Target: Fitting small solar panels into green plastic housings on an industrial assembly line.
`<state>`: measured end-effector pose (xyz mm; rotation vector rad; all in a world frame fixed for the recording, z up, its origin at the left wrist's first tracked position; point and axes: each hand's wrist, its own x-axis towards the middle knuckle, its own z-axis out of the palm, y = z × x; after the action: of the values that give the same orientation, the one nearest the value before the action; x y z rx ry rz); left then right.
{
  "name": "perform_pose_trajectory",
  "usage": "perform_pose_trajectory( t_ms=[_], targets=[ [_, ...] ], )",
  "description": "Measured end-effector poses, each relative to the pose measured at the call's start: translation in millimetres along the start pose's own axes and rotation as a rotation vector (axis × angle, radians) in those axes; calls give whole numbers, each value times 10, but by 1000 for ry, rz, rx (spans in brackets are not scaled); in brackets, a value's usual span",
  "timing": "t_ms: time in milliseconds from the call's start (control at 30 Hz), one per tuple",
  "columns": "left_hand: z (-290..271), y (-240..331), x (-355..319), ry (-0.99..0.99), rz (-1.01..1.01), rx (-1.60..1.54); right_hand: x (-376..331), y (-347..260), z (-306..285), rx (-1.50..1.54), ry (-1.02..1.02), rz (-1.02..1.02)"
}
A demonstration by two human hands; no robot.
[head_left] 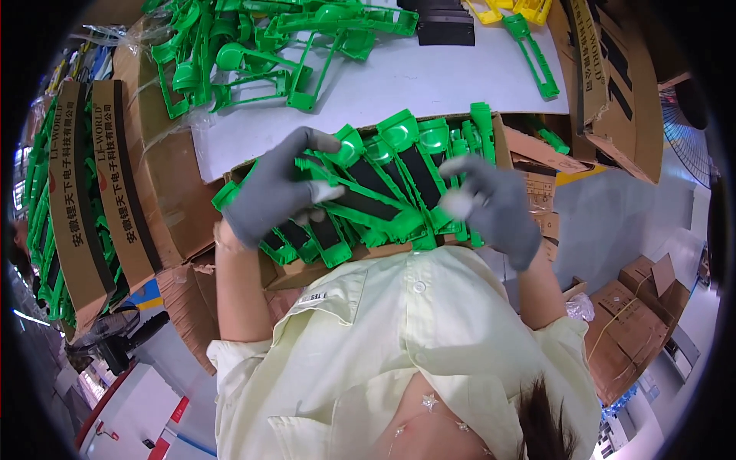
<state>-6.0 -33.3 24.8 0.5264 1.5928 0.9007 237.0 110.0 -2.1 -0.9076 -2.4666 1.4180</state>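
My left hand (270, 190), in a grey glove, grips the upper end of a long green plastic frame (368, 205) with a black strip along it. The frame slants down to the right over several similar green frames (399, 132) standing packed in an open cardboard box (502, 142). Close to the right part of that row is my right hand (497, 205), also gloved in grey. Its fingers are bent and apart, slightly blurred, and I see nothing held between them.
On the white tabletop (238, 146) beyond the box lies a heap of green plastic frames (222, 57). Black strips (446, 31), yellow parts (529, 9) and a single green frame (533, 57) lie farther right. Cardboard boxes (172, 184) flank me at left, others (621, 322) at right.
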Motion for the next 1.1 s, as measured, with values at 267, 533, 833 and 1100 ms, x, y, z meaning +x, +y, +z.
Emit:
perform_pose_trajectory(
  t_ms=[267, 533, 833, 1100],
  targets=[
    [304, 44, 290, 345, 146, 1283, 1317, 578, -490, -223, 312, -121],
    [-210, 23, 359, 677, 452, 1142, 1716, 943, -555, -676, 350, -328],
    [-1542, -308, 796, 873, 468, 1589, 1622, 919, -445, -627, 416, -458],
    [-1629, -457, 669, 767, 705, 1061, 1118, 580, -525, 203, 348, -116]
  ],
)
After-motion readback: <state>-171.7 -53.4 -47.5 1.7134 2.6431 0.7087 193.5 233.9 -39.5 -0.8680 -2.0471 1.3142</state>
